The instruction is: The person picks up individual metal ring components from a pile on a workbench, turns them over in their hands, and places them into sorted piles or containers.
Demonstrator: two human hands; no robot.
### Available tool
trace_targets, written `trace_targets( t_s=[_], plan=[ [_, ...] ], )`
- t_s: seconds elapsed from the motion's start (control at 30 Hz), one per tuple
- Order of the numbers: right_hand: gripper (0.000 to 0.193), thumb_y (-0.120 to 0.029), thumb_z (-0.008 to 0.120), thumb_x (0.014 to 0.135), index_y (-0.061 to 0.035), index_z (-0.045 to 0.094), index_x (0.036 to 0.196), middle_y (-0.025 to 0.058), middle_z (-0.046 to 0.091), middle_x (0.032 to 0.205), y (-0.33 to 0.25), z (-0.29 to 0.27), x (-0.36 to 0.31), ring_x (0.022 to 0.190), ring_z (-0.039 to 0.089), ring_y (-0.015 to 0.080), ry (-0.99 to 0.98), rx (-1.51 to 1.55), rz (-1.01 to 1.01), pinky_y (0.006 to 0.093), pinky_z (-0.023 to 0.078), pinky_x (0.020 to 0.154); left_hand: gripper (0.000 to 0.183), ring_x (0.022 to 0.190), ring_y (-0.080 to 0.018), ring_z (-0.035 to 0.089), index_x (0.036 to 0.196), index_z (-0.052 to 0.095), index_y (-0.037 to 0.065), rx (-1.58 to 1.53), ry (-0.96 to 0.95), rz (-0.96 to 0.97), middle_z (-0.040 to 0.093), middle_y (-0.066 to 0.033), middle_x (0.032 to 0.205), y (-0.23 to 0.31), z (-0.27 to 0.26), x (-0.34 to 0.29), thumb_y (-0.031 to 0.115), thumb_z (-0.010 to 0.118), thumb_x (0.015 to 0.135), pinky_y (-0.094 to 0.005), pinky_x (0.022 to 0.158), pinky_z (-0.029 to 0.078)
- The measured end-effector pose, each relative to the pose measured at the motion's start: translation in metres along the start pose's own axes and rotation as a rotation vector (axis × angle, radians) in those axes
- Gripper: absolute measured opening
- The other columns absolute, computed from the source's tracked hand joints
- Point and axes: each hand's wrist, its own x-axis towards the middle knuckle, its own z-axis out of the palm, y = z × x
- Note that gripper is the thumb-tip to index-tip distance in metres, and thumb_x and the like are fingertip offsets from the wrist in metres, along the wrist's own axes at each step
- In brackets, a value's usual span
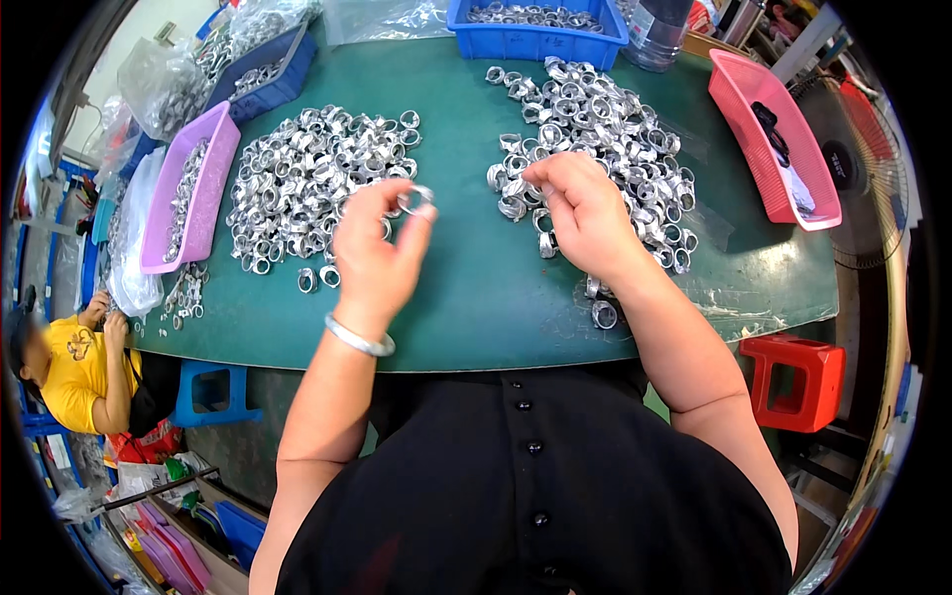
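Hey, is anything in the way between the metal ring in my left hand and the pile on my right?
Nothing visible stands between the silvery metal ring in your left hand and the right pile of rings; your right hand, though, covers part of that pile's near left side.

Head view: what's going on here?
A person's left hand pinches a silvery metal ring at the right edge of the left heap of similar rings. The right hand is at the right heap of rings; whether it holds one is unclear. Both heaps lie on a green table.
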Motion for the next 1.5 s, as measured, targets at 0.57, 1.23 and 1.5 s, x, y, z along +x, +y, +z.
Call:
trace_targets(
  t_s=[0.57,1.23,1.5],
  plan=[
    [0.014,-0.006,0.063,0.075,-0.0041,0.068,0.088,0.0082,0.057,0.115,0.001,0.004,-0.005,0.115,0.044,0.0315,-0.24,-0.311,-0.122,0.0482,0.03,0.099,0.032,0.107,-0.0284,0.05,0.111,0.06,0.011,0.594,0.059,0.15,0.056,-0.0088,0.112,-0.043,-0.008,0.03,0.019,0.066,0.08,-0.0463,0.095,0.03],
    [0.012,-0.006,0.063,0.075,-0.0046,0.064,0.087,0.0084,0.057,0.097,0.003,0.001,-0.001,0.101,0.051,0.0273,-0.319,-0.23,-0.019,0.0461,0.031,0.099,0.027,0.096,-0.0266,0.053,0.093,0.065,0.005,0.106,-0.416,0.181,0.059,-0.0067,0.09,0.005,0.055,0.008,0.02,0.074,0.073,-0.0401,0.09,0.033],
    [0.015,-0.004,0.066,0.072,-0.0047,0.063,0.086,0.0069,0.056,0.093,0.007,0.004,-0.004,0.099,0.051,0.0268,-0.237,-0.267,-0.088,0.0421,0.034,0.095,0.026,0.092,-0.0244,0.053,0.09,0.066,0.007,-0.013,-0.458,0.169,0.058,-0.0046,0.086,0.0,0.053,0.006,0.021,0.075,0.071,-0.0396,0.089,0.035]
  ],
)
